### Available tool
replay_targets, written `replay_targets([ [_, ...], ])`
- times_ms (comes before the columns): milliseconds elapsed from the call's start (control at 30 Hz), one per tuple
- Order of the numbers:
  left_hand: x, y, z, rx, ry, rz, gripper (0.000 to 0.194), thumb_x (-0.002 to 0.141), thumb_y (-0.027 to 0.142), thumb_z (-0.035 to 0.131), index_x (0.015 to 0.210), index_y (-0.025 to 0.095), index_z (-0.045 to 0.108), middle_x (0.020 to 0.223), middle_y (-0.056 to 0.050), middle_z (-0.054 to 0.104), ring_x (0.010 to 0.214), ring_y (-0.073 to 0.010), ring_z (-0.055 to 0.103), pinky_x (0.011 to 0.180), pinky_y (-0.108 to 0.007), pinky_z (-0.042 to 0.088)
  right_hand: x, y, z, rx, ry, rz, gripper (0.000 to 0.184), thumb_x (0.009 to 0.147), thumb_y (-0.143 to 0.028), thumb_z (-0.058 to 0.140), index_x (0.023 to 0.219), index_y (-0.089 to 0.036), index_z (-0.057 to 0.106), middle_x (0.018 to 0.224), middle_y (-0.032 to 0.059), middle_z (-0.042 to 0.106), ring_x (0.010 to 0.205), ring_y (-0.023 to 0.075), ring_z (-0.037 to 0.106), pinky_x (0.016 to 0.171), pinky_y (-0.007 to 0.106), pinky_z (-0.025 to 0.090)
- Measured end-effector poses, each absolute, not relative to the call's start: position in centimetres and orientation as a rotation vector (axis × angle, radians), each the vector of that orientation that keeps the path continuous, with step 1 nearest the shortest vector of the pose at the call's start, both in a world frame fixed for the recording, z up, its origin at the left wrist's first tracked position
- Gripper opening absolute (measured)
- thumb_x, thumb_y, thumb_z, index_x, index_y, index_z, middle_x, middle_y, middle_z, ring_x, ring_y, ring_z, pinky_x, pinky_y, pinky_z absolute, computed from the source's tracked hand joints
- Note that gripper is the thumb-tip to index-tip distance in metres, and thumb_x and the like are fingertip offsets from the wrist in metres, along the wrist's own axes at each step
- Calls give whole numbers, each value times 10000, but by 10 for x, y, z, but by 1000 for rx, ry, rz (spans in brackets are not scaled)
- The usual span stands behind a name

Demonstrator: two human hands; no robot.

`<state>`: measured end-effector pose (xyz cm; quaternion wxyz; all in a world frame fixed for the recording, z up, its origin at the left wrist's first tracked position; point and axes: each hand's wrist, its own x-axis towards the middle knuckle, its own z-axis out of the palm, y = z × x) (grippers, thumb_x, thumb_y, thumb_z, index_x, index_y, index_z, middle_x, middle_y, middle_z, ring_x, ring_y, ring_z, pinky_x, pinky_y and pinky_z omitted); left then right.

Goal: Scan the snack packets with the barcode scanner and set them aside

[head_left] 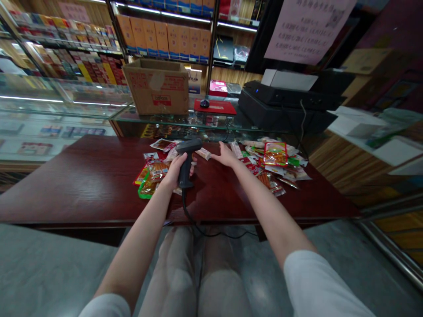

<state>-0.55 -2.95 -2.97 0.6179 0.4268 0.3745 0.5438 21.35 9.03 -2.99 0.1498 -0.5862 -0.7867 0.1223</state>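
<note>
In the head view my left hand [178,171] is wrapped round the handle of a dark barcode scanner [187,160], which is held upright above the table. From the base of its handle a black cord runs down over the table edge. My right hand [226,156] is open, with thumb and fingers apart. A small pale snack packet [203,153] lies just left of its thumb; whether they touch I cannot tell. Beyond my left hand sits a pile of snack packets [155,171]. Right of my right hand is a larger pile, topped by a red-edged packet [275,153].
The dark red wooden table [82,185] spans the view. Behind it, a glass counter carries an open cardboard box [158,88], a computer mouse [204,103] on a red pad [221,106], and black equipment [284,103]. Stocked shelves [165,37] stand farther back.
</note>
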Motion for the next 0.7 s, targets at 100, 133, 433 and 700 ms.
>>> replay_targets([
  [100, -6, -30, -30, 978, 847, 1245, 526, 779, 667, 629, 948, 168, 630, 532, 14, 569, 432, -103, 502, 410, -209, 369, 189, 90, -45, -1828, -2184, 338, 870, 857, -661, 598, 1514, -133, 382, 1515, 227, 476, 1382, 396, 462, 1089, 517, 393],
  [133, -6, -30, -30, 976, 842, 1240, 524, 779, 668, 631, 942, 170, 626, 534, 14, 571, 427, -102, 501, 409, -208, 371, 184, 88, -48, -1833, -2181, 327, 801, 868, -667, 577, 1484, -174, 440, 1519, 195, 485, 1381, 405, 457, 1085, 550, 385],
  [433, -5, -28, -31, 982, 880, 1236, 538, 760, 660, 645, 958, 160, 625, 531, 22, 561, 419, -100, 503, 393, -205, 362, 202, 61, -28, -1896, -2282, 394, 426, 914, -446, 578, 1159, -111, 670, 1221, 232, 699, 1176, 368, 649, 972, 437, 474],
  [700, -6, -25, -39, 991, 835, 1256, 571, 766, 642, 674, 991, 119, 634, 588, 7, 603, 438, -86, 517, 404, -196, 386, 222, 26, -38, -1814, -2167, 239, 648, 861, -471, 654, 1341, -60, 509, 1351, 253, 594, 1261, 370, 570, 1024, 435, 460],
])
